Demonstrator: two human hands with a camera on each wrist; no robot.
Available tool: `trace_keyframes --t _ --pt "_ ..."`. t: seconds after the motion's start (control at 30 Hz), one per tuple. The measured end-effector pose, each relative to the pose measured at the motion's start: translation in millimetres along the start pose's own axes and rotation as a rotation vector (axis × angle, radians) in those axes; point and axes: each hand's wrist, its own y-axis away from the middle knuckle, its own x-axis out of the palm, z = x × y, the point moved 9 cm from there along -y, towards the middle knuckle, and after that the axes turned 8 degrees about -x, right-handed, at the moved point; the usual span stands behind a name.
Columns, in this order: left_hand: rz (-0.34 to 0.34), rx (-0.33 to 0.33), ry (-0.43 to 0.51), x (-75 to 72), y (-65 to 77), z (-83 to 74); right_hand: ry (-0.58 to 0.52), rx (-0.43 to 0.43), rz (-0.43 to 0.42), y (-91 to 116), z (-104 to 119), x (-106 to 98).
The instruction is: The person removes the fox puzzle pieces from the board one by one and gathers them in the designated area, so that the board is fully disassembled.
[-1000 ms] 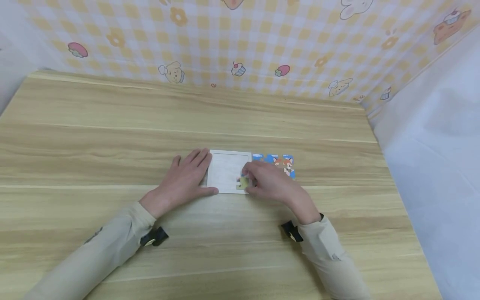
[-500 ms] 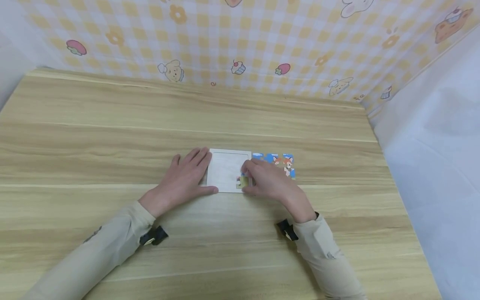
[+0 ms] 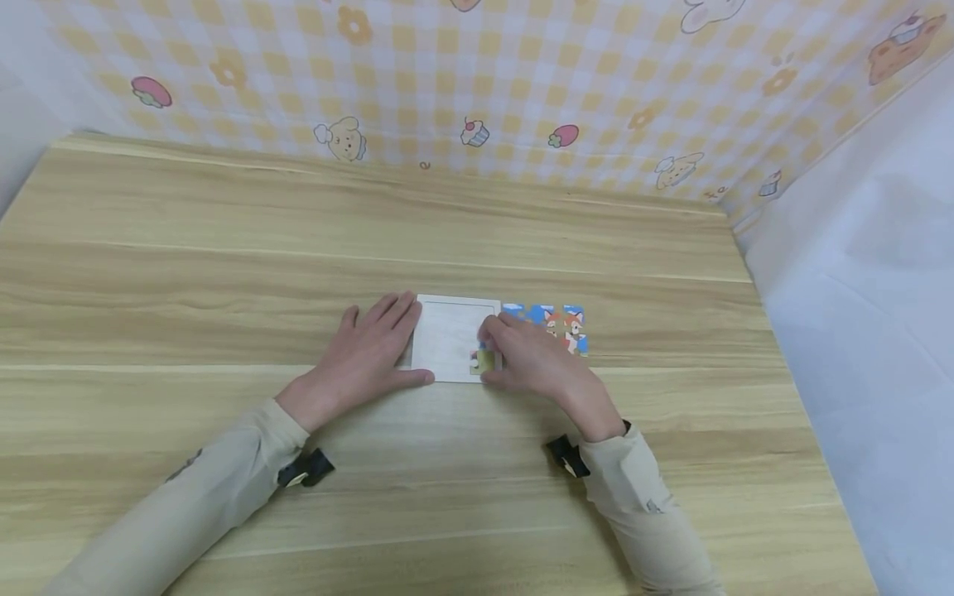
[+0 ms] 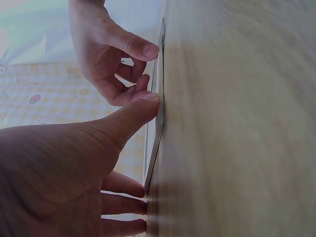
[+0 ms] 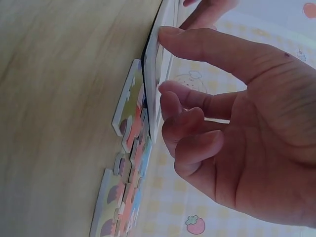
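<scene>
A shallow white puzzle tray (image 3: 445, 331) lies flat on the table. My left hand (image 3: 363, 346) rests at its left side, fingers fairly straight along that edge and thumb on the lower left corner. In the tray's lower right corner sits a greenish puzzle piece (image 3: 485, 362). My right hand (image 3: 540, 354) holds this piece between thumb and index finger, the other fingers curled in. The right wrist view shows its thumb (image 5: 173, 42) at the tray's rim; the piece itself is mostly hidden there.
Several colourful puzzle pieces (image 3: 574, 329) with a fox picture lie right of the tray, partly beneath my right hand. A wooden table (image 3: 447, 497) extends all around. A yellow checked cloth (image 3: 417, 74) hangs behind it, and white sheeting (image 3: 857, 290) hangs at the right.
My right wrist and forearm have shifted slightly left, and the right thumb has moved a little left along the tray's lower edge. My left hand and the tray stay nearly still.
</scene>
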Motion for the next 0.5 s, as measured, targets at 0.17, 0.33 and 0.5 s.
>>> trace_keyframes --t 0.17,0.33,0.5 --pt "0.014 -0.008 0.011 0.8 -0.8 0.2 -0.039 -0.006 -0.005 0.5 -0.3 0.1" --pt "0.018 -0.012 0.011 1.5 -1.6 0.8 -0.063 -0.016 -0.006 0.2 -0.3 0.3" --pt "0.018 -0.012 0.013 1.2 -1.1 0.7 -0.076 -0.012 -0.008 -0.7 -0.6 0.4"
